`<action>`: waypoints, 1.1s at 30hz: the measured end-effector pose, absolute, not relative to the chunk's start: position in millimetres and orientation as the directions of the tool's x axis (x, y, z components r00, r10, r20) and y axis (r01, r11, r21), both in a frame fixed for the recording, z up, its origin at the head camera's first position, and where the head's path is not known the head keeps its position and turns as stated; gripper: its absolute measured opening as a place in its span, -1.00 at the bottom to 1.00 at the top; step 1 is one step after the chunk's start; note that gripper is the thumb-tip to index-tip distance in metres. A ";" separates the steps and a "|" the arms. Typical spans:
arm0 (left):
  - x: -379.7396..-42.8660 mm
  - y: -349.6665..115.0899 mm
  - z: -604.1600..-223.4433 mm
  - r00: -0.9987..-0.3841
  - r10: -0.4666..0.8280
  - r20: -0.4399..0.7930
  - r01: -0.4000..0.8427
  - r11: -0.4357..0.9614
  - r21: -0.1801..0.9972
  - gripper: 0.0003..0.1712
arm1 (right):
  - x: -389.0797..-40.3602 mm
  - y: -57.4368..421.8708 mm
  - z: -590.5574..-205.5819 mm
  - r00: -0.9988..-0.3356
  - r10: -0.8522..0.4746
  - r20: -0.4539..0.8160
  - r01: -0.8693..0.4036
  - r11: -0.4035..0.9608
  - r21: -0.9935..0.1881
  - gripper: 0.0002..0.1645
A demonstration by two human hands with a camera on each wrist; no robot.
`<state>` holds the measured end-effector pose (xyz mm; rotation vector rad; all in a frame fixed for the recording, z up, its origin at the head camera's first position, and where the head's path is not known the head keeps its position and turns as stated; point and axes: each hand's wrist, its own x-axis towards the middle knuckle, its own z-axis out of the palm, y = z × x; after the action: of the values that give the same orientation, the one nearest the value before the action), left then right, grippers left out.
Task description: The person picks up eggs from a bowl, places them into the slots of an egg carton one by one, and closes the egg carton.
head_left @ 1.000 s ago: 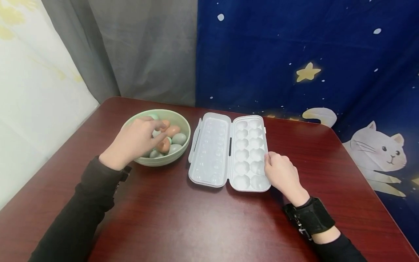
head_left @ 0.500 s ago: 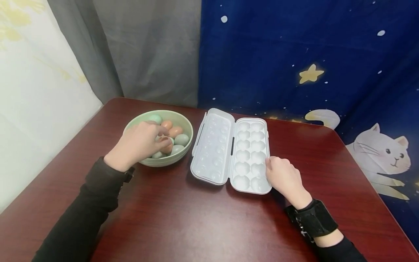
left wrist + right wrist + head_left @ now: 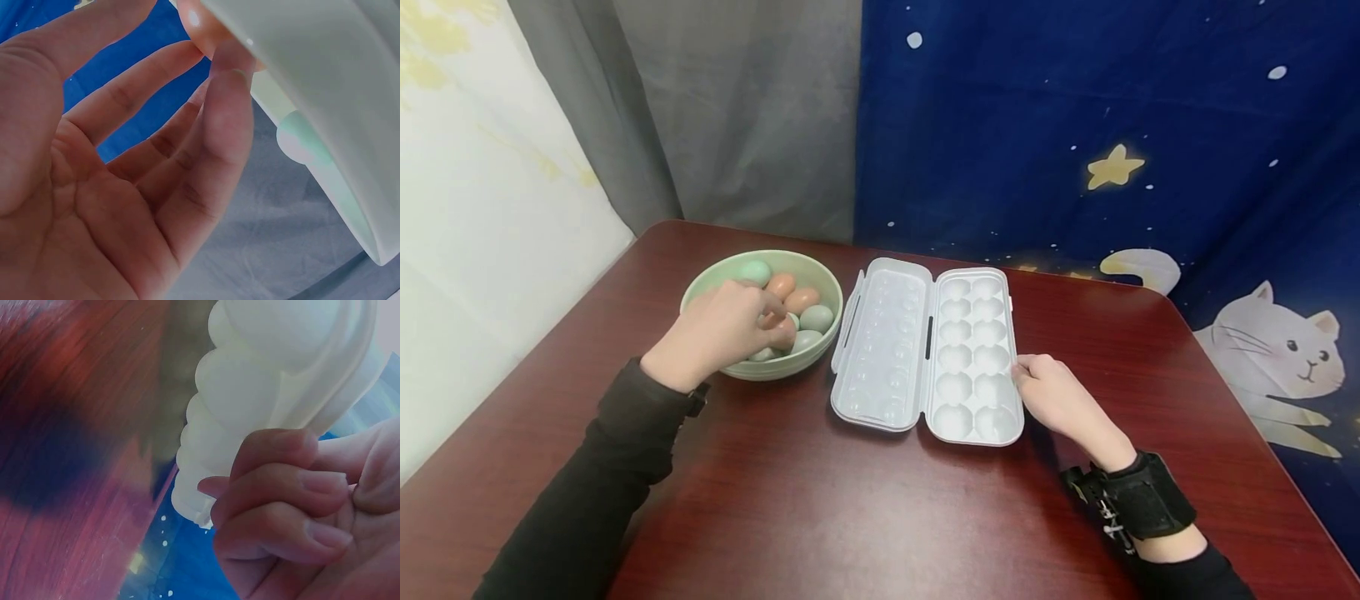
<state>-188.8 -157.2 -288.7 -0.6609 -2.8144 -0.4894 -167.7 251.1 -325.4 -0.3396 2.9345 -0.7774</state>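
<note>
The head view looked forward-down across the surface [image 3: 880, 508]; wrist close-ups faced the fingers [image 3: 228, 122], sharing its bowl [image 3: 778, 367] (left) and tray [image 3: 973, 358] (right).

Left hand [image 3: 718, 333] palm-down; right hand [image 3: 1067, 404] (curled)

Bright head view, soft glare on tabletop [image 3: 880, 517], dimmer wrist views

my left hand [image 3: 718, 329], its thumb and forefinger wider apart a second ago, now pinches a brown egg [image 3: 201, 25] between them. the white lid [image 3: 883, 342], tipped up half a second ago, lies lower and flatter. since then my right hand [image 3: 1063, 404] sits slightly farther right, its black wristband [image 3: 1150, 496] shifted out the same way.
</note>
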 end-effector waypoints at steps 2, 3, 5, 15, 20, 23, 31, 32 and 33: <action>-188.8 -156.8 -290.4 -0.865 0.401 0.303 0.480 0.837 0.264 -0.61 | -168.3 251.0 -326.5 -0.972 -0.235 -0.027 -0.190 0.843 -0.504 -0.64; -188.9 -156.5 -291.6 -0.855 0.407 0.322 0.493 0.832 0.257 -0.62 | -168.6 250.9 -327.2 -0.972 -0.234 -0.027 -0.188 0.841 -0.507 -0.64; -189.3 -156.2 -294.3 -0.833 0.418 0.362 0.519 0.818 0.250 -0.67 | -169.1 250.8 -328.0 -0.972 -0.232 -0.034 -0.182 0.838 -0.515 -0.62; -191.0 -153.9 -308.7 -0.786 0.430 0.443 0.553 0.810 0.194 -0.82 | -166.1 249.6 -332.3 -0.963 -0.243 -0.121 -0.131 0.806 -0.577 -0.56; -191.8 -152.8 -312.4 -0.805 0.395 0.443 0.499 0.854 0.147 -0.88 | -165.7 249.6 -334.0 -0.960 -0.230 -0.160 -0.095 0.804 -0.587 -0.57; -192.5 -152.4 -313.2 -0.818 0.386 0.426 0.482 0.865 0.142 -0.91 | -165.7 250.4 -335.1 -0.958 -0.223 -0.179 -0.079 0.808 -0.584 -0.58; -192.8 -150.5 -314.2 -0.827 0.397 0.398 0.482 0.865 0.140 -0.81 | -162.7 251.3 -335.1 -0.951 -0.226 -0.209 -0.073 0.826 -0.558 -0.60; -193.1 -150.5 -314.8 -0.823 0.398 0.406 0.483 0.866 0.131 -0.82 | -162.4 251.3 -335.0 -0.951 -0.226 -0.213 -0.071 0.827 -0.558 -0.60; -193.1 -150.4 -315.3 -0.818 0.399 0.413 0.485 0.866 0.123 -0.84 | -162.0 251.4 -334.8 -0.950 -0.226 -0.215 -0.072 0.829 -0.555 -0.60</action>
<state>-193.1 -150.4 -315.3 -0.6554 -2.6604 -0.3150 -162.0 251.4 -334.8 -0.2276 2.7384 -0.8160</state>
